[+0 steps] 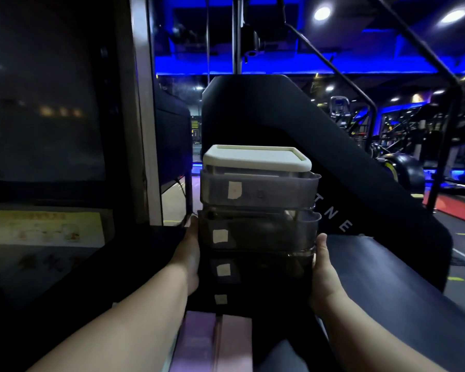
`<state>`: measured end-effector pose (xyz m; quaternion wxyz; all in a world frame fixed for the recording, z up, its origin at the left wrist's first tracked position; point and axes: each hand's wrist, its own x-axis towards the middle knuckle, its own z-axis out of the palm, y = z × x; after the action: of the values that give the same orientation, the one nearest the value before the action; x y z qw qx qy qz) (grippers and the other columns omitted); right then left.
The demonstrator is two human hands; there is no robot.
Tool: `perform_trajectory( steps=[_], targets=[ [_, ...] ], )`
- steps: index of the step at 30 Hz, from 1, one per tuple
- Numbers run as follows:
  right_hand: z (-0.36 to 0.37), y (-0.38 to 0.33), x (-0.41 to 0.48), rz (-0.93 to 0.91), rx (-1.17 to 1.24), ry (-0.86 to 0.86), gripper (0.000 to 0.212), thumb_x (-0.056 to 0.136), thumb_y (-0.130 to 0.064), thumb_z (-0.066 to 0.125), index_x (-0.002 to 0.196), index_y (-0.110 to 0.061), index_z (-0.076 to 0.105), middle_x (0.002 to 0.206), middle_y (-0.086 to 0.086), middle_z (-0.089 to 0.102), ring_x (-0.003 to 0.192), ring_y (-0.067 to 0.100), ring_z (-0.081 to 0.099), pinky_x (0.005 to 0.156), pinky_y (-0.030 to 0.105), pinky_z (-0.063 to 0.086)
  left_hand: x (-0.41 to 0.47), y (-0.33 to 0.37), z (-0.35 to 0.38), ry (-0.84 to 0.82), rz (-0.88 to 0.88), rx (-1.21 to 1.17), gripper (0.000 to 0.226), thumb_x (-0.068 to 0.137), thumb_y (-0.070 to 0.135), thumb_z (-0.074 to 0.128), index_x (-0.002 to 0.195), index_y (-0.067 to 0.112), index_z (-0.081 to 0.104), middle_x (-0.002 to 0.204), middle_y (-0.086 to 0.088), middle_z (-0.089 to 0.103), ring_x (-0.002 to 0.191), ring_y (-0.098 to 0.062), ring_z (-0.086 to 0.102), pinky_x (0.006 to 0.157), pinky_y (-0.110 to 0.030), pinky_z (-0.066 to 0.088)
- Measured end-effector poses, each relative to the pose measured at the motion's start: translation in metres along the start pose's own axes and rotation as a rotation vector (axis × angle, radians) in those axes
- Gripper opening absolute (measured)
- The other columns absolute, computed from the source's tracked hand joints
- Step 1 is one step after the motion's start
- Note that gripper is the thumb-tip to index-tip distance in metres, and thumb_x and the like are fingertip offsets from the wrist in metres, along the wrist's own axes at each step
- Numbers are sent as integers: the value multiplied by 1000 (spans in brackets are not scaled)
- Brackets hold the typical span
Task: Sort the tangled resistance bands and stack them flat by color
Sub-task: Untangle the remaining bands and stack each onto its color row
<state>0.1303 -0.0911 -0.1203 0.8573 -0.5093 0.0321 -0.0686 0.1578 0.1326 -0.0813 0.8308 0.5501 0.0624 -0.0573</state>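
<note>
- Far left of the drawer stack (261,191): dark glossy panel (43,103) with faint light reflections; under it a yellow notice (43,228), print too blurred to read.
- Between panel and stack: pale upright post (145,130).
- Touching the stack's left wall at the lower tiers: left hand (189,253), palm pressed flat to the plastic. Fingertips hidden behind the wall; cannot tell whether clenched or released.
- Stack itself: four smoky translucent tiers, one over another, a white label square (234,189) on each front, white lid (255,157) on top. Contents too dark to make out; no telling whether bands inside. Resting or lifted: cannot tell.
- Just below the stack, at the near edge: two pale pink flat pieces (215,342) side by side. Bands or not: cannot tell.
- Touching the stack's right front corner: right hand (325,275), thumb laid straight up the corner, remaining fingers out of sight round the wall; grasp not confirmed.
- Directly behind the stack: black machine housing (293,116) with white letters "T N E".
- Right of the stack: black matte flat surface (387,277).
- Further right: grey gym floor with a red mat (457,208), exercise machines (403,167), dim room.
- Above the stack: blue strip lighting (279,71), round ceiling spotlights (322,13).
</note>
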Motion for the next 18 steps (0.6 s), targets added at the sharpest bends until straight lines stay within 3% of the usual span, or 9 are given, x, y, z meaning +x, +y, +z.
perform_trajectory(
  steps=[4, 9, 12, 17, 18],
  targets=[
    [-33, -20, -22, -8, 7, 33, 73, 90, -71, 25, 111, -16, 70, 103, 19, 73, 86, 26, 73, 79, 39, 51, -19, -15, 32, -50, -22, 14, 72, 81, 80, 41, 106, 21, 74, 103, -12, 74, 97, -34, 70, 93, -49, 53],
    [-67, -44, -53, -44, 28, 61, 70, 93, -67, 24, 106, -16, 70, 98, 17, 74, 81, 24, 74, 76, 39, 48, -40, -33, 67, -115, -29, 34, 69, 80, 80, 44, 121, 29, 67, 109, -11, 73, 100, -35, 69, 93, -54, 52],
    [-84, -57, -73, -27, 44, 82, 71, 92, -69, 24, 101, -17, 71, 97, 17, 74, 81, 25, 74, 77, 40, 48, -54, -42, 87, -131, -44, 47, 70, 83, 79, 42, 117, 25, 69, 104, -12, 74, 98, -35, 70, 94, -53, 52],
    [-110, -70, -104, 15, 128, 120, 77, 77, -79, 36, 114, -20, 70, 114, 19, 70, 109, 35, 65, 102, 48, 43, -85, -56, 113, -157, -63, 64, 71, 84, 78, 37, 110, 22, 71, 98, -12, 75, 96, -33, 70, 95, -51, 51],
    [-113, -72, -111, 15, 152, 123, 77, 76, -79, 37, 111, -20, 73, 115, 18, 69, 110, 35, 64, 101, 48, 43, -91, -59, 118, -150, -64, 67, 69, 86, 77, 36, 107, 21, 72, 95, -12, 76, 95, -33, 70, 93, -49, 52]
  ],
)
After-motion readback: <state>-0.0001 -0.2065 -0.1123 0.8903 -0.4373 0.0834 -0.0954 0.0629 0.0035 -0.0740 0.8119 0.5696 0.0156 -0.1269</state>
